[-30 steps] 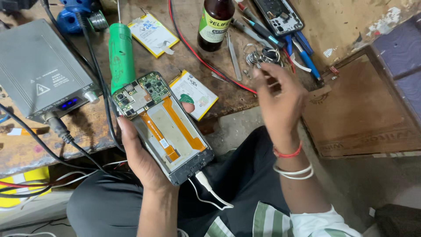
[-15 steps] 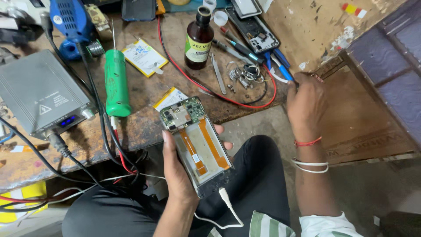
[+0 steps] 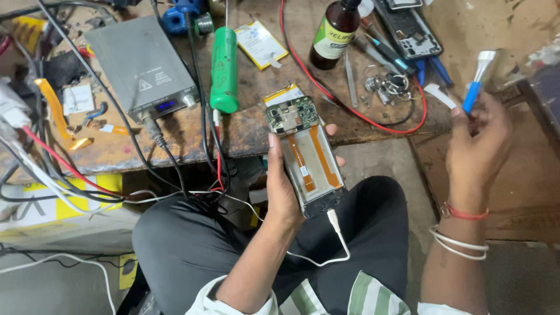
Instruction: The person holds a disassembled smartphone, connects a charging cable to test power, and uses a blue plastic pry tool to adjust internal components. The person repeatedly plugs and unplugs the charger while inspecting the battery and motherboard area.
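My left hand [image 3: 284, 189] grips an opened smartphone [image 3: 305, 153] with its back cover off, showing a green circuit board at the top and orange flex ribbons. A white cable [image 3: 338, 233] is plugged into its lower end. My right hand [image 3: 477, 146] is raised at the right and holds a small brush with a blue handle [image 3: 473, 90] and pale bristles pointing up. Both hands hover over my lap in front of the worn wooden workbench [image 3: 256, 131].
On the bench lie a grey power supply box [image 3: 143, 67], a green cylindrical tool [image 3: 224, 70], a brown bottle [image 3: 332, 35], a yellow-edged battery [image 3: 261, 44], a red wire [image 3: 350, 111], tweezers, a second opened phone [image 3: 411, 29] and tangled cables at left.
My right hand has lifted away from the tools on the bench, now holding the blue-handled brush. The phone in my left hand stays roughly in place.
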